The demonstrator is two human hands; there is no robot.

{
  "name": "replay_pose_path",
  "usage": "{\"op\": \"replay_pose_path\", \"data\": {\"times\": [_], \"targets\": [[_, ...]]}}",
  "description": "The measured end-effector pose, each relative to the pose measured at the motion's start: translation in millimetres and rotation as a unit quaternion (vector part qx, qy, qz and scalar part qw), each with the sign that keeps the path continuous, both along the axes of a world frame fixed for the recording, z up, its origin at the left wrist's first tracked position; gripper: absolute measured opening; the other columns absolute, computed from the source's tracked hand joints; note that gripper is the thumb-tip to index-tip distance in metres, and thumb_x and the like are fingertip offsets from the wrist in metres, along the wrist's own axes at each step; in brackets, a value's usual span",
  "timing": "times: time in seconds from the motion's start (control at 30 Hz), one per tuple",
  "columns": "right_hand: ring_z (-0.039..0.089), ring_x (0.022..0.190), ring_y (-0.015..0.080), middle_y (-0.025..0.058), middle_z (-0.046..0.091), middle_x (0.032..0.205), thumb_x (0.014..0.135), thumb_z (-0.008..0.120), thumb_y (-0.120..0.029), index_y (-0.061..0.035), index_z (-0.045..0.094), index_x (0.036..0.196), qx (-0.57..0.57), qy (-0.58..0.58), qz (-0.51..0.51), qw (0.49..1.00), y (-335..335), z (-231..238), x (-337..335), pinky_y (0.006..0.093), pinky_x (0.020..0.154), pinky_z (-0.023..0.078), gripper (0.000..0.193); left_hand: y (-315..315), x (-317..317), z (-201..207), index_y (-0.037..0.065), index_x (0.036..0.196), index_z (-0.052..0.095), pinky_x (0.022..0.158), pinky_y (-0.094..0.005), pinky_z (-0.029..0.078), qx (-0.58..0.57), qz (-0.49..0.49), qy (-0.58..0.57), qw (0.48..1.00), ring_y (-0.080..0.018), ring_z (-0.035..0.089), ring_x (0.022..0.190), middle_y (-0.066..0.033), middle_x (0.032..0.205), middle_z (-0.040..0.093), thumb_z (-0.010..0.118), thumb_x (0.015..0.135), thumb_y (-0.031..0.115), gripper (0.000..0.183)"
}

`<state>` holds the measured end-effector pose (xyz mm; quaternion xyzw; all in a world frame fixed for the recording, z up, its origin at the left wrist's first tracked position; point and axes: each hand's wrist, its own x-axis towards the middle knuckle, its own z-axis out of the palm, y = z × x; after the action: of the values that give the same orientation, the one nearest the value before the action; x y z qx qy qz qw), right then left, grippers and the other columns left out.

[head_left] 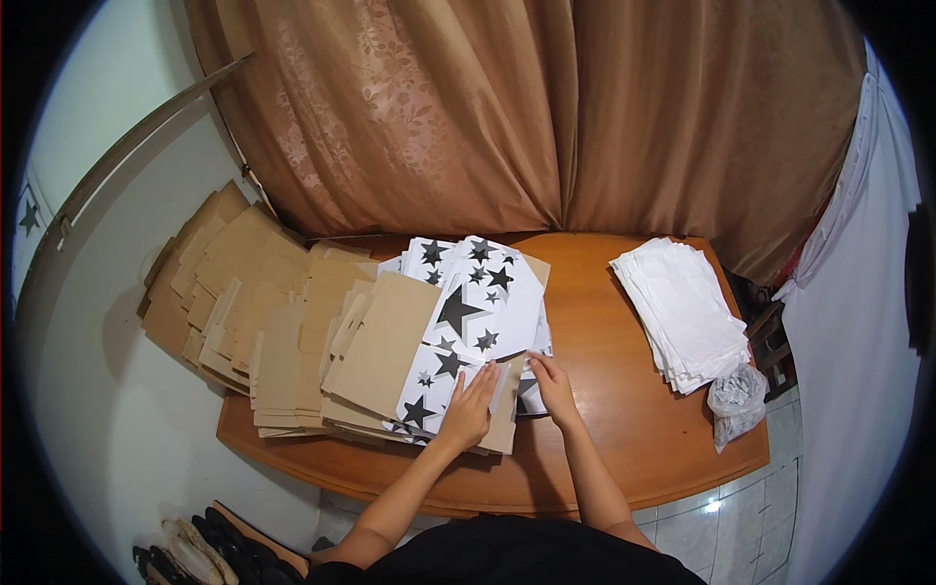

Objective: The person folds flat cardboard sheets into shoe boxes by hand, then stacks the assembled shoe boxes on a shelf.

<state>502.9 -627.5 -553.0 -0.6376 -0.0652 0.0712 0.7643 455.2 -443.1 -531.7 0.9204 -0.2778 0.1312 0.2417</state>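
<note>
star-print sheet [458, 312] sits on the table [595, 331] just ahead of your hands, long axis running away from you. your left hand [466, 414] is closer, flat against its near end; your right hand [553, 390] has fingers bunched by the edge, can't tell if pinching. no readable writing tbh.

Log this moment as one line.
left hand: laid on star-printed paper; right hand: fingertips near paper's edge; leftward: brown cardboard; rightward: white stack, plastic bag

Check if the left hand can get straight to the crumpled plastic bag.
Probably not directly: the right hand sits between the left hand and the crumpled plastic bag.
</note>
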Motion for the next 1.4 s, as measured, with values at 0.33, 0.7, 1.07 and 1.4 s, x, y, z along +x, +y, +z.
{"op": "replay_pose_path", "data": {"times": [0.33, 0.7, 1.07, 1.4], "targets": [[0.059, 0.094, 0.0193, 0.012, 0.058, 0.109, 0.087, 0.055, -0.011, 0.0006, 0.047, 0.12, 0.113, 0.213, 0.027, 0.97, -82.7, 0.8, -52.5, 0.0311, 0.08, 0.049, 0.036, -111.0, -32.2, 27.2, 0.004, 0.142, 0.02, 0.109, -0.0511, 0.015, -0.23, -0.02, -0.01, 0.973, -0.0311, 0.03, 0.133, -0.0151, 0.145, 0.03, 0.04, 0.088, 0.003, 0.058], [0.054, 0.105, 0.0261, 0.0172, 0.057, 0.112, 0.083, 0.045, -0.002, 0.0048, 0.046, 0.119, -0.132, 0.013, -0.032, 0.991, -239.9, 44.7, -55.5, 0.0333, 0.091, 0.04, 0.036, -245.0, -62.9, 13.4, 0.002, 0.134, 0.023, 0.107, -0.0561, 0.013, -0.354, -0.019, -0.087, 0.931, -0.0392, 0.034, 0.123, -0.0237, 0.129, 0.036, 0.062, 0.077, 0.019, 0.071], [0.055, 0.103, 0.0256, 0.0198, 0.059, 0.108, 0.078, 0.04, 0.0, 0.0086, 0.048, 0.117, -0.264, 0.027, -0.076, 0.961, -282.4, 55.9, -79.6, 0.0323, 0.09, 0.04, 0.041, -239.8, -41.3, 54.3, 0.0, 0.106, 0.055, 0.055, -0.0337, 0.048, -0.354, 0.043, 0.408, 0.841, -0.0147, 0.056, 0.054, -0.0031, 0.056, 0.052, 0.05, 0.088, 0.052, 0.055], [0.055, 0.103, 0.0434, 0.0304, 0.058, 0.104, 0.079, 0.04, -0.007, 0.0018, 0.05, 0.117, -0.315, 0.023, -0.127, 0.94, -270.6, 38.3, -86.4, 0.0433, 0.088, 0.042, 0.041, -245.4, -41.1, 28.6, 0.004, 0.122, 0.035, 0.072, -0.0412, 0.05, 0.088, 0.19, 0.205, 0.956, -0.0337, 0.063, 0.086, -0.0183, 0.093, 0.063, 0.07, 0.072, 0.044, 0.073]]}}
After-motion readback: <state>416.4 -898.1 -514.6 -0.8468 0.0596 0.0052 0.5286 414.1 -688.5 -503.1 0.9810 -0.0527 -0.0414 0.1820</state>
